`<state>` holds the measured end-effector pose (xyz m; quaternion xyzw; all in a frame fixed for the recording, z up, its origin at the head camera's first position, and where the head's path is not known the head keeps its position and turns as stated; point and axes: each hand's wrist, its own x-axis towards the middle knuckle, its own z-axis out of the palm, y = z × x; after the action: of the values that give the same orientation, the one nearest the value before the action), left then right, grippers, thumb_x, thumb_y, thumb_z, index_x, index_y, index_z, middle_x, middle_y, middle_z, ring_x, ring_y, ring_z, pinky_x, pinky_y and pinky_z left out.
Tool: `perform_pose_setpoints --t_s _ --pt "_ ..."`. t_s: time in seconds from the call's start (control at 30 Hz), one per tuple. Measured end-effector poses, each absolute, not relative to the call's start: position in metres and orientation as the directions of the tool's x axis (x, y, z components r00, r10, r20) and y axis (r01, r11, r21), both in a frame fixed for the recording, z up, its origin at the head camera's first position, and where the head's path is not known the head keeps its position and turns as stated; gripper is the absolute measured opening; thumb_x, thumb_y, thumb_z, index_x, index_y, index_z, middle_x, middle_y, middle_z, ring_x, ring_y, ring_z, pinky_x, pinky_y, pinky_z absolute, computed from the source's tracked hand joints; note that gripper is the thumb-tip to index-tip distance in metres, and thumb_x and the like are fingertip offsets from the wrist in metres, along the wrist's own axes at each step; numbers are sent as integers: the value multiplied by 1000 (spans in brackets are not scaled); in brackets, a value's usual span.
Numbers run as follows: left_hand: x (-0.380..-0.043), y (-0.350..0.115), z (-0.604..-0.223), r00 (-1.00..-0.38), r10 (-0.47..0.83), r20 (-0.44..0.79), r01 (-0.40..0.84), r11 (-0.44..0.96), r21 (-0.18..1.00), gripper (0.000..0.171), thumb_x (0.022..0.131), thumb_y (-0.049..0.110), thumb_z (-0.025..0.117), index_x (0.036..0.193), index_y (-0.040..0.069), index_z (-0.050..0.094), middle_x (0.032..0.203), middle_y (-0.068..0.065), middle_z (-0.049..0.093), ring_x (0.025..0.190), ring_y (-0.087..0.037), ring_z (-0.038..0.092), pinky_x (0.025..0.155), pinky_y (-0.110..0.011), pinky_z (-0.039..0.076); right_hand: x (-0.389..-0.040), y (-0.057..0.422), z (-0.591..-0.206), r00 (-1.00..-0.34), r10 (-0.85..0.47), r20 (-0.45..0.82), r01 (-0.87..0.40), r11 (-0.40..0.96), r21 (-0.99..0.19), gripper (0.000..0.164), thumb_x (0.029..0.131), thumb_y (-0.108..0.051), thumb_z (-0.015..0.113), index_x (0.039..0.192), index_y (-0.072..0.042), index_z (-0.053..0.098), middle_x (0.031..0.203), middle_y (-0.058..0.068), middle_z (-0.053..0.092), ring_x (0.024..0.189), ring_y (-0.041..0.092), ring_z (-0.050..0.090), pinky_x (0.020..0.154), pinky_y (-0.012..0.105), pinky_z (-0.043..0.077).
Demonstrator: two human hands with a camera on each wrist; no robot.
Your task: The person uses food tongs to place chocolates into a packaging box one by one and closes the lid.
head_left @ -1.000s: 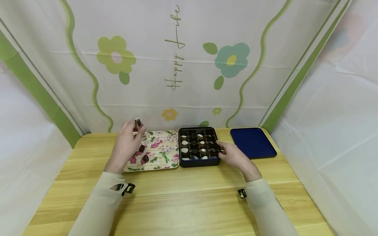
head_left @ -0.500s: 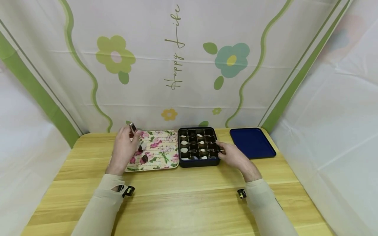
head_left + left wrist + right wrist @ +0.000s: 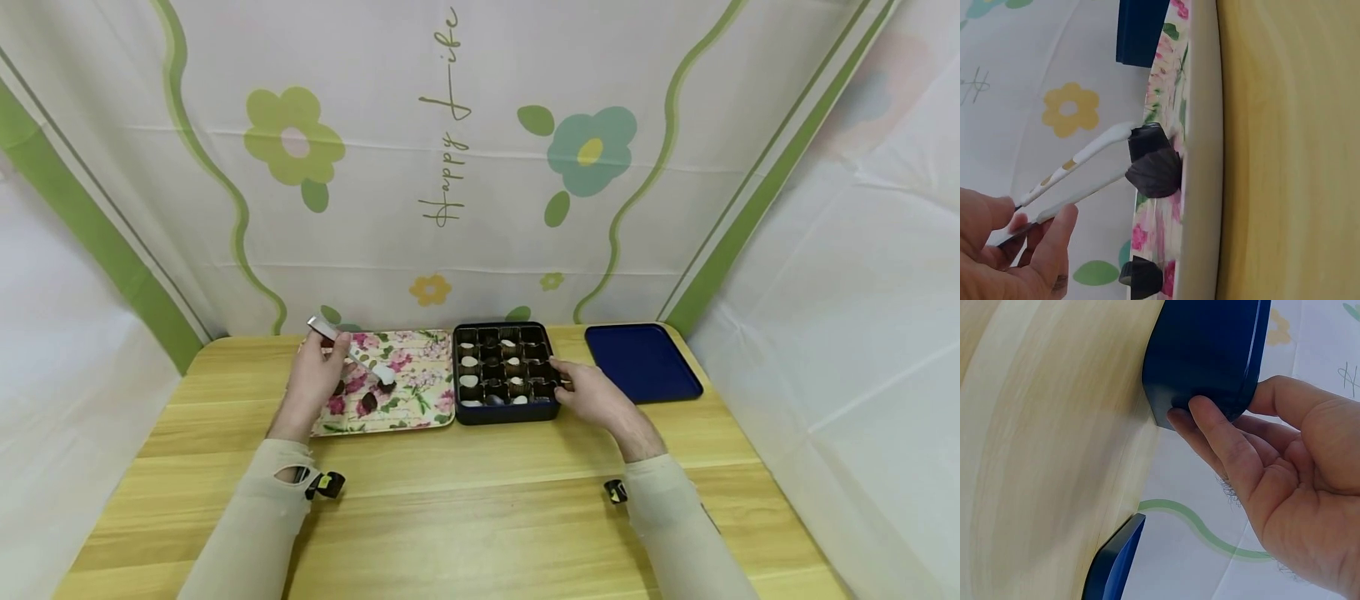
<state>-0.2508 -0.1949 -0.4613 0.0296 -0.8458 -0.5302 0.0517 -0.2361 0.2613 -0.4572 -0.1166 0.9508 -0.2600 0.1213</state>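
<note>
My left hand [image 3: 313, 379] grips a pair of slim tongs [image 3: 324, 328] with white tips. In the left wrist view the tips reach a dark chocolate [image 3: 1146, 139], one arm at its upper edge and the other passing behind a fluted chocolate [image 3: 1157, 174]. A third dark chocolate [image 3: 1142, 278] sits lower in that view. All of them rest on a floral tray [image 3: 420, 400]. My right hand [image 3: 592, 396] holds the right side of a dark blue box [image 3: 506, 414], thumb at the rim and fingers [image 3: 1210, 415] on its wall.
The box has a divided insert, several cups holding white or dark pieces. A blue lid [image 3: 643, 362] lies on the wooden table [image 3: 480, 517] to the right. A printed curtain [image 3: 480, 208] hangs just behind the tray and box.
My left hand drew back slightly left and tilted the tongs, so the white tips now point right and down at a chocolate, which sits farther right than before. My right hand stayed on the box.
</note>
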Motion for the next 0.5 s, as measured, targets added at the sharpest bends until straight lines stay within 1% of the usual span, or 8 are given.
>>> perform_pose_setpoints --t_s 0.07,0.1,0.17,0.23,0.3,0.4,0.43,0.5 --pt "-251 -196 -462 -992 -119 49 -4 406 914 59 112 47 42 146 -1 41 141 -29 49 126 -44 65 98 -33 61 -236 261 -458 -943 -287 -166 -163 838 -521 60 107 -13 61 162 -8 39 165 17 45 96 22 63 57 30 43" --pt "-251 -197 -462 -991 -126 50 -3 391 920 59 112 47 41 147 -2 40 142 -29 48 129 -45 63 101 -34 60 -236 262 -458 -943 -287 -167 -162 837 -523 60 107 -13 61 163 -8 39 165 18 46 90 21 62 57 29 43" --pt "-251 -200 -462 -989 -136 51 -6 391 920 61 112 48 40 149 -1 39 144 -30 49 132 -46 61 105 -39 58 -236 262 -458 -942 -289 -169 -161 833 -529 61 107 -14 60 163 -9 38 165 19 46 74 19 58 55 29 43" --pt "-251 -201 -460 -987 -142 81 12 432 902 59 113 47 39 145 -2 42 142 -29 51 129 -46 62 106 -47 58 -236 262 -459 -942 -291 -170 -161 832 -531 60 107 -14 60 163 -10 38 165 18 46 66 15 51 55 28 42" --pt "-250 -200 -457 -981 -137 139 55 490 870 53 113 44 41 139 -2 47 138 -29 55 126 -45 63 106 -53 58 -236 262 -458 -940 -293 -174 -161 831 -533 60 107 -14 60 163 -9 38 165 19 46 58 13 42 53 28 42" --pt "-246 -193 -449 -964 -111 242 130 599 790 44 113 39 47 127 -1 55 131 -28 59 122 -46 63 103 -60 57 -236 261 -458 -941 -294 -170 -166 834 -526 60 107 -13 59 163 -8 38 165 19 45 62 17 48 55 28 42" --pt "-245 -189 -446 -959 -100 266 149 622 768 41 113 38 49 125 0 56 130 -28 60 122 -47 63 103 -61 56 -236 261 -457 -942 -293 -165 -169 836 -523 60 106 -13 59 162 -7 39 165 19 46 65 18 52 56 28 42" --pt "-243 -183 -443 -955 -70 287 177 643 745 37 112 37 52 120 2 58 128 -27 59 123 -47 61 104 -63 54 -236 260 -457 -943 -295 -152 -180 839 -514 59 106 -12 60 161 -6 40 164 19 46 83 22 64 59 28 43"
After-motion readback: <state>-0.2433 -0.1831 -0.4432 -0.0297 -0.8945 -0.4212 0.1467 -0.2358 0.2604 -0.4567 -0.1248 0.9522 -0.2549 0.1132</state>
